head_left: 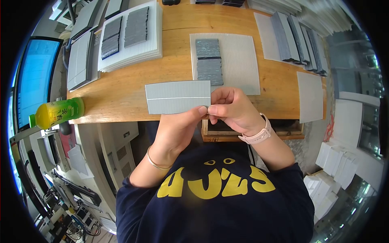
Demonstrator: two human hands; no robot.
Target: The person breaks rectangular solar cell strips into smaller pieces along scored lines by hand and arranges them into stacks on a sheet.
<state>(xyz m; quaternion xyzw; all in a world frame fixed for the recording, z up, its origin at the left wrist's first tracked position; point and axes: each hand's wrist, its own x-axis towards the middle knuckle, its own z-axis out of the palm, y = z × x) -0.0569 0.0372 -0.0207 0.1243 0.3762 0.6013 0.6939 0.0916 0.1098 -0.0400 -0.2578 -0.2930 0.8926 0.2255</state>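
Left hand (177, 128) and right hand (237, 112) pinch the panel (178, 97) closely by its near right corner, above the table (117, 91) edge (its surface stretches between panel and bottle (58, 112)).

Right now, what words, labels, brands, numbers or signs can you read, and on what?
"绿茶" on the yellow-green plastic bottle; its smaller print is unreadable.
Large yellow letters on the navy fabric shirt: too stylised to read surely.
Marking on the brown wooden drawer: too small.
Blue-lit rectangular monitor: too blurred.

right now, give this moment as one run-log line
left hand: holding grey panel | right hand: at panel's lower right corner | dark pieces: on ribbed sheet
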